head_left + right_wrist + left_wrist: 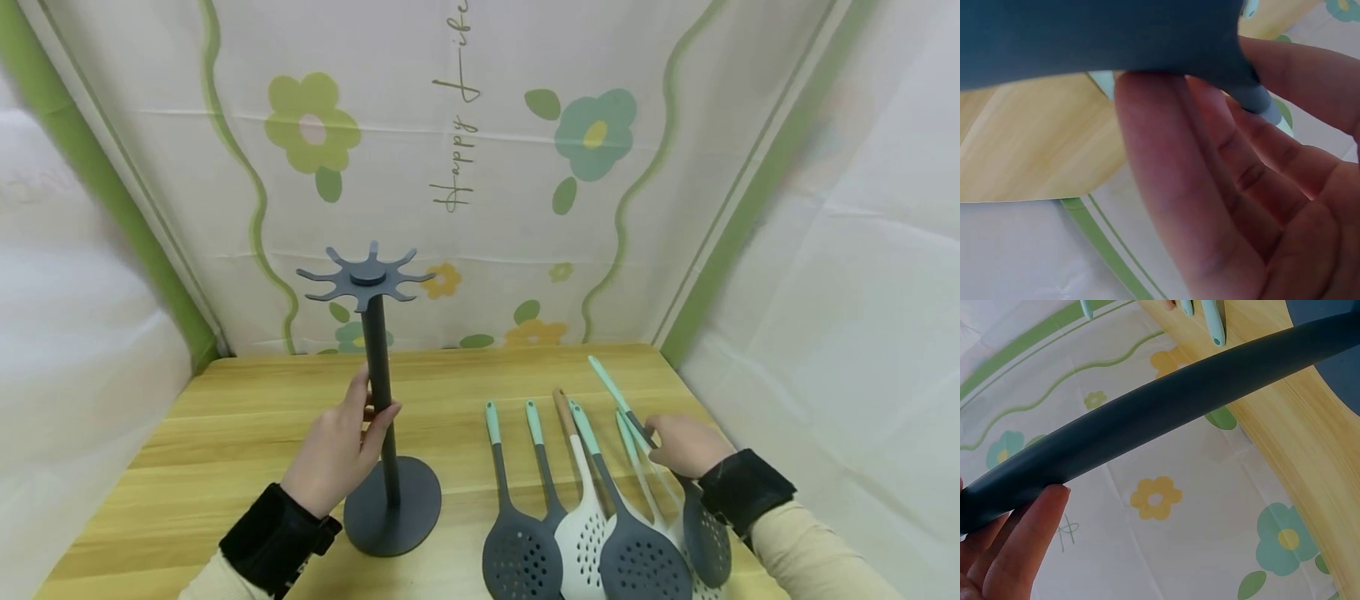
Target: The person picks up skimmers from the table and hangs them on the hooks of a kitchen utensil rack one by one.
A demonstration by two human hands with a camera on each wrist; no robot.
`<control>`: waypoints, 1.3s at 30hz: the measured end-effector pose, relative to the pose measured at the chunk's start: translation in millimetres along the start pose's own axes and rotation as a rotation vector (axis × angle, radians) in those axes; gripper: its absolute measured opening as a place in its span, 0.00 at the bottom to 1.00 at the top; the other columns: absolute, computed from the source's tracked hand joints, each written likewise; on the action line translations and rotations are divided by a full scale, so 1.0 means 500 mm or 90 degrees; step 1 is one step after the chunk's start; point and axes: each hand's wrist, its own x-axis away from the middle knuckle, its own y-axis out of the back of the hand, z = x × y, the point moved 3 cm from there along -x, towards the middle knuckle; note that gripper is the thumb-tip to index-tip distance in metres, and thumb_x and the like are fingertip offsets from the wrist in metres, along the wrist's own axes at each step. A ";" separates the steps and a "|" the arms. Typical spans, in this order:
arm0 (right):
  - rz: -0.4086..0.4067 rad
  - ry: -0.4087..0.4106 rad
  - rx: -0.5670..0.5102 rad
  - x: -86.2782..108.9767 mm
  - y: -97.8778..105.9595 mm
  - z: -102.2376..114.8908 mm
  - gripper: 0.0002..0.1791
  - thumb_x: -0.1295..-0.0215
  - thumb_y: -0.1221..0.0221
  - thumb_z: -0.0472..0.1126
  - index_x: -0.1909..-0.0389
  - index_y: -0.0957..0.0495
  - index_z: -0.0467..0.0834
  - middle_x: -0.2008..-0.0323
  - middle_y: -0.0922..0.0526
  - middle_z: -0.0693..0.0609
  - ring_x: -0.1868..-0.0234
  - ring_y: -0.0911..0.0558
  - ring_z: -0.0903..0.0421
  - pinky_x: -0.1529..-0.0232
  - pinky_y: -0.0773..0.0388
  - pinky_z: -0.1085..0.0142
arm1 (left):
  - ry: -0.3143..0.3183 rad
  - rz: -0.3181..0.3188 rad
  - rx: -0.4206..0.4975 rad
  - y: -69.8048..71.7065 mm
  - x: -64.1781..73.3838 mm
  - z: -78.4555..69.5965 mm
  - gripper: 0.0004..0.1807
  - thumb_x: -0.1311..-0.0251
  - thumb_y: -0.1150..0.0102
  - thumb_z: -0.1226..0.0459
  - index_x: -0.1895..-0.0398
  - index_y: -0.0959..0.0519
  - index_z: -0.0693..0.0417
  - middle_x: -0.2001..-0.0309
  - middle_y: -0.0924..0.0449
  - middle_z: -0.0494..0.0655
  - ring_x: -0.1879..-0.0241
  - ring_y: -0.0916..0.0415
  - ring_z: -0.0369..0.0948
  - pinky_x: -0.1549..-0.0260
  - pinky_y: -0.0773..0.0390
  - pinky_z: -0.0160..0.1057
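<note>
A dark grey utensil stand (pixel 379 350) stands upright left of the middle, its top a ring of curved hooks (pixel 367 279). My left hand (pixel 337 454) holds its pole, fingers behind and thumb in front; the left wrist view shows fingertips (pixel 1047 506) against the pole (pixel 1166 394). At the right, my right hand (pixel 690 446) grips a dark slotted spoon (pixel 707 537) by its shaft near the mint handle end. The spoon is tilted, its perforated head low beside my wrist. In the right wrist view its dark surface (pixel 1085 37) fills the top, touched by my fingers and thumb.
Several utensils lie fanned out at the right front: a dark skimmer (pixel 522 554), a white slotted utensil (pixel 588 533) with a wooden handle, and a dark slotted one (pixel 645 562). The wooden table (pixel 225 467) is enclosed by printed fabric walls (pixel 465 242).
</note>
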 end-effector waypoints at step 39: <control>-0.066 0.069 -0.008 0.023 0.038 0.073 0.10 0.44 0.38 0.31 0.60 0.19 0.36 0.76 0.21 0.52 0.81 0.33 0.59 0.80 0.34 0.63 | -0.004 -0.013 -0.016 0.000 0.001 -0.004 0.23 0.34 0.40 0.65 0.40 0.34 0.61 0.70 0.17 0.50 0.73 0.16 0.45 0.76 0.15 0.41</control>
